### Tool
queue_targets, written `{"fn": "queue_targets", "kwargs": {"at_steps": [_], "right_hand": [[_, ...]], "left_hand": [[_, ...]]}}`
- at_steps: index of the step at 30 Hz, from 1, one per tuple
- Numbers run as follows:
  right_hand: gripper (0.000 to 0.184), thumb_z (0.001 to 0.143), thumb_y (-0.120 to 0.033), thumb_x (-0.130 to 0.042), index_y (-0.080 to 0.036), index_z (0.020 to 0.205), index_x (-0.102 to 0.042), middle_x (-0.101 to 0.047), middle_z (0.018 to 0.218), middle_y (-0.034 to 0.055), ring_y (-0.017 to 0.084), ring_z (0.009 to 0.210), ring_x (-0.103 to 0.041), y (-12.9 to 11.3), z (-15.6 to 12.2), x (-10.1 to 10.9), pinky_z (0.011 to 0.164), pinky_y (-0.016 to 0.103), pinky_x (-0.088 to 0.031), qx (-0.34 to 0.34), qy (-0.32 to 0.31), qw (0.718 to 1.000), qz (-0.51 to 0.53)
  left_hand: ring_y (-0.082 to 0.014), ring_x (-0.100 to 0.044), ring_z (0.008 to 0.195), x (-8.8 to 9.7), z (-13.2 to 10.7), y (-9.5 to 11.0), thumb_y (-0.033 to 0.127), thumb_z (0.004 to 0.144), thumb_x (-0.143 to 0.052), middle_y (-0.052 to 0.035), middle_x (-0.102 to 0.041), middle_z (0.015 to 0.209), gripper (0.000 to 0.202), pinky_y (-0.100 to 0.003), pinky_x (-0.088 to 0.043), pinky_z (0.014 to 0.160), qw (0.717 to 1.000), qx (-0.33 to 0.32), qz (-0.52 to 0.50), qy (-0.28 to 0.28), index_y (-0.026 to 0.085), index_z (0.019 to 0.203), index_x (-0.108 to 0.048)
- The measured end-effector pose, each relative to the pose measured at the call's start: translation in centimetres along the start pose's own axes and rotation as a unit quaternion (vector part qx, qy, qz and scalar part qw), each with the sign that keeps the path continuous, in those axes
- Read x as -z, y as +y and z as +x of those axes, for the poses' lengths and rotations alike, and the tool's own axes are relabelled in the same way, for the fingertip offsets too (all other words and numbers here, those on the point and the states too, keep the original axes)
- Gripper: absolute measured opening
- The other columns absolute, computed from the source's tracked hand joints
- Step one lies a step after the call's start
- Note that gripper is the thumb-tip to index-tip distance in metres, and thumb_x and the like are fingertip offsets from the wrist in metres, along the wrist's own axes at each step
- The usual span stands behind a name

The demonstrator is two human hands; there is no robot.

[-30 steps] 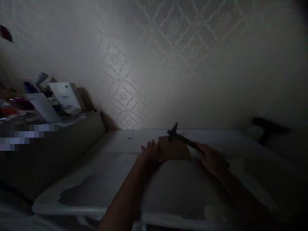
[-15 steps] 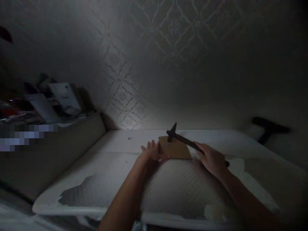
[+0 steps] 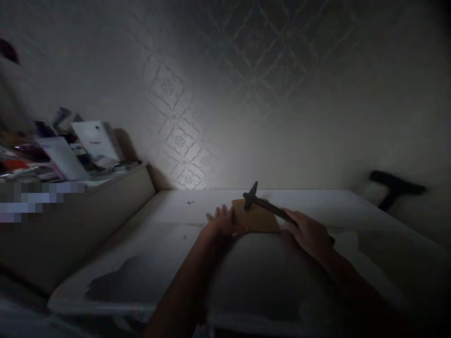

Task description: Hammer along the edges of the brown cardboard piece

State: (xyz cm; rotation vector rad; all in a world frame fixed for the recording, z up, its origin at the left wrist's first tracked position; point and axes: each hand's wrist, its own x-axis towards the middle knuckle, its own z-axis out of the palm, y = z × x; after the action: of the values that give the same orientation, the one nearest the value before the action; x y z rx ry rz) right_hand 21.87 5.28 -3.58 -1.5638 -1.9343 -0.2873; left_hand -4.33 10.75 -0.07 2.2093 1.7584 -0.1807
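Dim room, seen from the person's head. The right hand (image 3: 310, 233) is closed around the handle of a dark hammer (image 3: 269, 209), whose head points up and to the left and sits over the far left corner of a small brown board (image 3: 256, 219). The board lies flat on a pale table (image 3: 158, 244), near the table's far edge and close to the patterned wall (image 3: 183, 141). The left hand (image 3: 222, 221) lies with fingers spread and flat, palm down, touching the board's left edge; it grips nothing. A few small pale marks show on the board just below the hammer head; what they are cannot be told. The table's near surface shows a worn grey patch (image 3: 120, 284) at lower left. To the left, apart from the table, a low shelf (image 3: 116, 188) carries white cartons (image 3: 97, 141) and other packets, too blurred to identify. At far right, beyond the table, a dark T-shaped object (image 3: 396, 190) stands against the wall.
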Motion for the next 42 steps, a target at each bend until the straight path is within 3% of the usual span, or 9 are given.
{"fn": "queue_targets", "kwargs": {"at_steps": [11, 16, 23, 33, 42], "right_hand": [[0.039, 0.088, -0.021, -0.042, -0.020, 0.125, -0.056, -0.068, 0.113, 0.0077, 0.024, 0.095, -0.065, 0.12, 0.01, -0.04, 0.072, 0.033, -0.051, -0.024, -0.017, 0.999, -0.016], [0.039, 0.088, -0.019, -0.042, -0.022, 0.124, -0.057, -0.067, 0.116, 0.0068, 0.022, 0.100, -0.064, 0.25, -0.12, -0.09, 0.076, 0.031, -0.051, -0.003, -0.004, 1.000, -0.004], [0.038, 0.088, -0.020, -0.042, -0.022, 0.123, -0.058, -0.069, 0.109, 0.0069, 0.023, 0.091, -0.066, 0.28, -0.05, -0.05, 0.069, 0.031, -0.051, -0.001, 0.004, 1.000, -0.025], [0.040, 0.090, -0.020, -0.039, -0.024, 0.126, -0.056, -0.069, 0.108, 0.0061, 0.021, 0.093, -0.065, 0.14, 0.02, 0.24, 0.071, 0.030, -0.051, 0.040, 0.028, 0.999, -0.015], [0.039, 0.089, -0.018, -0.041, -0.021, 0.125, -0.056, -0.069, 0.105, 0.0067, 0.020, 0.087, -0.066, -0.05, -0.02, 0.46, 0.067, 0.029, -0.051, 0.030, 0.028, 0.999, -0.031]], "left_hand": [[-0.0404, 0.005, 0.140, 0.46, -0.56, 0.33, 0.087, 0.063, -0.041, -0.0181, 0.007, 0.154, 0.117, -0.070, -0.005, 0.103, 1.000, 0.001, -0.012, -0.013, 0.019, 0.150, -0.001], [-0.0409, 0.005, 0.139, 0.42, -0.51, 0.32, 0.085, 0.065, -0.041, -0.0174, 0.006, 0.154, 0.114, -0.069, -0.007, 0.104, 1.000, 0.004, -0.003, -0.014, 0.020, 0.150, -0.002], [-0.0414, 0.005, 0.139, 0.37, -0.48, 0.34, 0.084, 0.065, -0.042, -0.0175, 0.006, 0.154, 0.113, -0.070, -0.007, 0.103, 1.000, 0.003, -0.007, -0.013, 0.021, 0.150, -0.001], [-0.0404, 0.004, 0.140, 0.26, -0.30, 0.26, 0.084, 0.065, -0.041, -0.0177, 0.006, 0.154, 0.114, -0.070, -0.005, 0.103, 1.000, 0.000, -0.004, -0.010, 0.019, 0.150, -0.004], [-0.0396, 0.003, 0.140, 0.38, -0.49, 0.39, 0.085, 0.065, -0.040, -0.0172, 0.005, 0.155, 0.113, -0.068, -0.007, 0.104, 1.000, 0.005, -0.002, -0.010, 0.021, 0.150, -0.002]]}}
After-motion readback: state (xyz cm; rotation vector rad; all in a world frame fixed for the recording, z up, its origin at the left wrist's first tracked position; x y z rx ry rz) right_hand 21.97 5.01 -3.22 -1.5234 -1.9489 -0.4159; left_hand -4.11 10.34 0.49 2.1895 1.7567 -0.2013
